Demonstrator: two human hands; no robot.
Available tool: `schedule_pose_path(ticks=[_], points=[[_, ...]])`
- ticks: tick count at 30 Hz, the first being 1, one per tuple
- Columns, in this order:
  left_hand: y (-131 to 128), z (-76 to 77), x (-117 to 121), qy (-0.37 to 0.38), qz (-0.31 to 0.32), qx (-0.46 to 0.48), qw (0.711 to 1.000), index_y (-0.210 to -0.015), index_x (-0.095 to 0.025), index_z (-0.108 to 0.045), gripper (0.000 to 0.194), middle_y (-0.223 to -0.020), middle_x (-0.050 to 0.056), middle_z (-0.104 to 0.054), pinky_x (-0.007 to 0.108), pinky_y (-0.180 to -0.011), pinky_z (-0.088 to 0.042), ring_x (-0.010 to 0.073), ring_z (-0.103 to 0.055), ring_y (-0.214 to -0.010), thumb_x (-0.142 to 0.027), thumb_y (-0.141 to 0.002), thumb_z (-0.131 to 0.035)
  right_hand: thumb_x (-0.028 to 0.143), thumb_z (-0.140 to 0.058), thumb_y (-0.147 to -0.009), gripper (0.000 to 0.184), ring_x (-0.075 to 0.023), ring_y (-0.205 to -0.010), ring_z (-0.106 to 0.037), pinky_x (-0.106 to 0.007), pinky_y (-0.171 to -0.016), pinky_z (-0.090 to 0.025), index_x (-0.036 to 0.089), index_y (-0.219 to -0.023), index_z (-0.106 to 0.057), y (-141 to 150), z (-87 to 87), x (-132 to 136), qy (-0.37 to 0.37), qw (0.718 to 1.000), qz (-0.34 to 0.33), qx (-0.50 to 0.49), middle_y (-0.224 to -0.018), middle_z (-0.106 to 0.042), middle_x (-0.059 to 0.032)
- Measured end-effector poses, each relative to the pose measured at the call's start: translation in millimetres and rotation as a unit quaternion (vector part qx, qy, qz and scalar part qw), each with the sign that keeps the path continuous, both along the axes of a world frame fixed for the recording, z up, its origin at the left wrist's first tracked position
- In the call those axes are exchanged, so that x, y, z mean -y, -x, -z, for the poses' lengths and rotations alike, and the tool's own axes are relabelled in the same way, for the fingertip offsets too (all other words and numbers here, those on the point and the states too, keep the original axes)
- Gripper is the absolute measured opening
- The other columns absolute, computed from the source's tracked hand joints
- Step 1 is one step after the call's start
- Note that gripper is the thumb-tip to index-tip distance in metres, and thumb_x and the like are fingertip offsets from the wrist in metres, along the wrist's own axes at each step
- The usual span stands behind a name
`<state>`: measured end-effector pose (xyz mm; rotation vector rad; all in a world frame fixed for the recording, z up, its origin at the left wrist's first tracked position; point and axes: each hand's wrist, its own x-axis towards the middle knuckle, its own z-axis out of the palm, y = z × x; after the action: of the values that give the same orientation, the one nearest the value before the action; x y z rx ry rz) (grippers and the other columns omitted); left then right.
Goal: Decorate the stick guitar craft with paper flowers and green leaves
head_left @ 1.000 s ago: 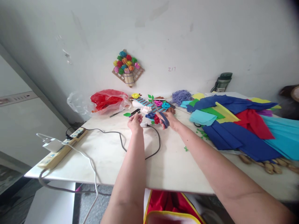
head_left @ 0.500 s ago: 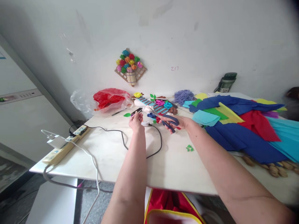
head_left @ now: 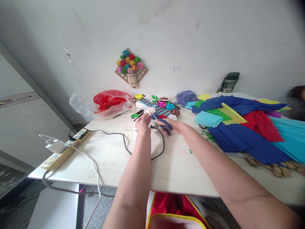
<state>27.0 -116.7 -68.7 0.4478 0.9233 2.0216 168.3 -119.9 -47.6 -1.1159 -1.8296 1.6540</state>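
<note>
My left hand (head_left: pixel 143 122) is closed in a pinch above the table's middle. A green paper leaf (head_left: pixel 134 115) sticks out on its left side and seems held in the fingers. My right hand (head_left: pixel 169 126) grips dark blue-handled scissors (head_left: pixel 165 123), whose blades point up and left toward my left fingertips. Just behind the hands is a white paper flower (head_left: pixel 149 110). A second white flower (head_left: pixel 172 117) lies right of it, by pink (head_left: pixel 162 104) and turquoise (head_left: pixel 170 106) ones on a striped strip. Partly hidden under my left hand is a white object (head_left: pixel 135 128).
Coloured paper sheets (head_left: pixel 238 121) cover the table's right side. A red plastic bag (head_left: pixel 111 100) lies at the back left, a power strip (head_left: pixel 64 151) at the left edge. A black cord (head_left: pixel 164 143) loops below my hands. Green scraps (head_left: pixel 207 136) lie near the sheets.
My left hand has shifted slightly right, the leaf moving along with it. My right hand has come left with the scissors, closer to the left hand. The view has turned slightly.
</note>
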Motion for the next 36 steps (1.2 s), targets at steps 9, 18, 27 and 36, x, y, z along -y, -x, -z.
schedule_pose_path(ticks=[9, 18, 27, 36], points=[[0, 2.2, -2, -0.006, 0.016, -0.004, 1.000, -0.072, -0.016, -0.047, 0.016, -0.074, 0.008, -0.067, 0.031, -0.067, -0.052, 0.0227, -0.069, -0.073, -0.014, -0.067, -0.062, 0.055, -0.065, -0.070, 0.041, -0.0092, -0.035, -0.047, -0.022, -0.034, -0.042, 0.018, -0.073, -0.048, 0, 9.4, -5, -0.007, 1.000, 0.012, -0.005, -0.049, -0.051, 0.0043], [-2, -0.8, 1, 0.010, 0.013, -0.019, 1.000, -0.065, -0.014, -0.050, 0.011, -0.064, 0.006, -0.065, 0.027, -0.065, -0.051, 0.0153, -0.065, -0.062, -0.010, -0.067, -0.060, 0.048, -0.071, -0.067, 0.039, -0.0089, -0.035, -0.047, -0.021, -0.033, -0.042, 0.019, -0.071, -0.046, 2, 8.1, -1, -0.009, 1.000, 0.020, -0.022, -0.048, -0.051, 0.0046], [-2, -1.0, -1, 0.008, 0.000, -0.038, 0.999, -0.063, -0.014, -0.048, 0.016, -0.063, 0.005, -0.064, 0.024, -0.060, -0.050, 0.0114, -0.062, -0.055, -0.014, -0.070, -0.063, 0.051, -0.065, -0.072, 0.036, -0.0099, -0.036, -0.048, -0.022, -0.034, -0.043, 0.018, -0.077, -0.051, 2, 7.3, -2, -0.001, 0.999, 0.017, -0.028, -0.050, -0.053, 0.0038], [-6, -0.9, -2, -0.003, 0.004, -0.041, 0.999, -0.062, -0.015, -0.046, 0.017, -0.060, 0.004, -0.063, 0.023, -0.057, -0.050, 0.0118, -0.062, -0.054, -0.015, -0.074, -0.059, 0.056, -0.061, -0.073, 0.040, -0.0110, -0.040, -0.051, -0.022, -0.036, -0.043, 0.018, -0.077, -0.052, 5, 5.0, 1, 0.032, 0.999, 0.026, -0.035, -0.053, -0.055, 0.0016]])
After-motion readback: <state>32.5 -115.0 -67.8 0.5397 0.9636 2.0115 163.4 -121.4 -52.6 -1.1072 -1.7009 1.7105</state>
